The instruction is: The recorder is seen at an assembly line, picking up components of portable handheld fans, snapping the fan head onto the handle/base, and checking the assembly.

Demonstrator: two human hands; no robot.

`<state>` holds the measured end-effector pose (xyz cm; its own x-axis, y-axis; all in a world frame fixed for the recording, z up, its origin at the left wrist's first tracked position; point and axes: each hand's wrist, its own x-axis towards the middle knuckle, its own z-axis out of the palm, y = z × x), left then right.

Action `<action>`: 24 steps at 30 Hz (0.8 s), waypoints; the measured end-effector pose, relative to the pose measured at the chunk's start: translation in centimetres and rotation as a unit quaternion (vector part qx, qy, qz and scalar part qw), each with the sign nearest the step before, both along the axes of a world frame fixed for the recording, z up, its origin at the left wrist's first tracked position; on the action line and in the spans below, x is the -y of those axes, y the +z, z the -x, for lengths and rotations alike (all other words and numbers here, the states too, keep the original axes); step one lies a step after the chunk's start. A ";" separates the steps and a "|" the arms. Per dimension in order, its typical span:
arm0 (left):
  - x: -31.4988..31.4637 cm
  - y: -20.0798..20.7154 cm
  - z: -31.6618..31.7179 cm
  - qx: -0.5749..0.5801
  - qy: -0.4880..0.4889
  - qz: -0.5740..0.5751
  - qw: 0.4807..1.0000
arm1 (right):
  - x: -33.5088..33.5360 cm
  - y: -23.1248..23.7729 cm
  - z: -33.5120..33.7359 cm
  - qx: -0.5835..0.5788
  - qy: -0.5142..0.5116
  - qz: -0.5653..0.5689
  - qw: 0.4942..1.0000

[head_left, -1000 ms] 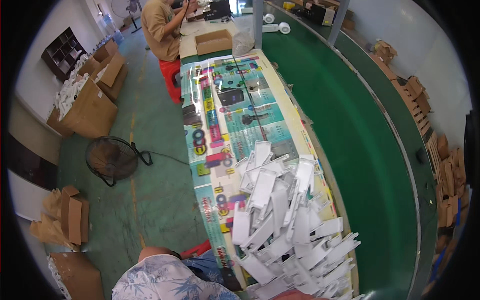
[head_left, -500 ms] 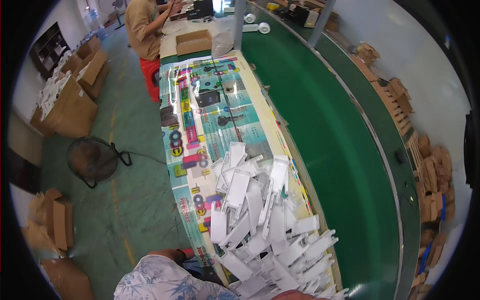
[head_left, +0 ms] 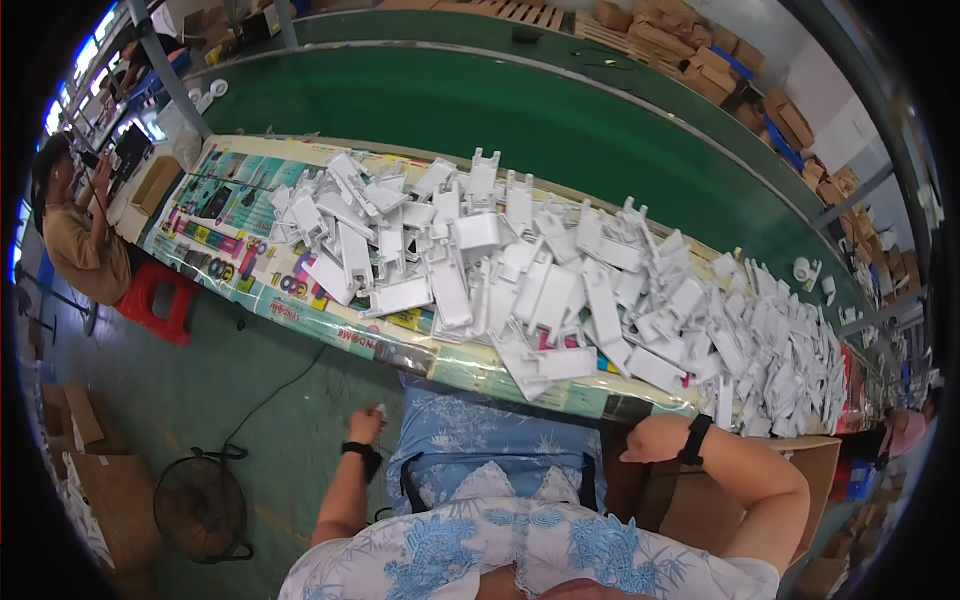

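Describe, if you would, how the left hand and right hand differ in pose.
The left hand points forward; the right hand points leftward. The left hand shows against the floor, the right hand beside the table and a box. Both have black wristbands.

Parts point(head_left: 450, 290) lie on the table point(head_left: 235, 275), right of the stool point(head_left: 140, 290)

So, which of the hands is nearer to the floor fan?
Left: the left hand is just up and right of the fan in view; the right hand is farther right.

Factory workshop: long green surface point(head_left: 450, 105), perhaps conveyor; heaped white parts point(head_left: 545, 290); cartons point(head_left: 115, 500).
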<state>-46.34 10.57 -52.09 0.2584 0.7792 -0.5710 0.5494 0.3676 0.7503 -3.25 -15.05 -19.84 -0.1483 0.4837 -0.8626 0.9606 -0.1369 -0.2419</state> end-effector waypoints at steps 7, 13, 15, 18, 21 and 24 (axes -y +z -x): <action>3.5 29.4 -5.8 0.064 -0.130 -0.418 0.897 | -2.0 5.7 5.7 -0.333 -0.127 -0.192 0.914; 7.8 32.4 -16.4 0.152 -0.560 -0.564 0.588 | -3.5 3.1 5.8 -0.232 -0.056 -0.390 0.889; 7.8 31.7 -19.0 0.140 -0.576 -0.536 0.601 | -3.6 3.2 5.4 -0.211 -0.045 -0.418 0.882; 7.1 31.5 -22.2 0.120 -0.603 -0.519 0.595 | -2.9 4.4 4.2 -0.253 -0.078 -0.439 0.859; 6.5 31.8 -24.7 0.129 -0.604 -0.501 0.606 | -2.0 5.2 2.2 -0.313 -0.152 -0.444 0.826; 6.7 33.8 -27.0 0.104 -0.651 -0.447 0.605 | -1.5 5.2 -0.1 -0.351 -0.239 -0.489 0.762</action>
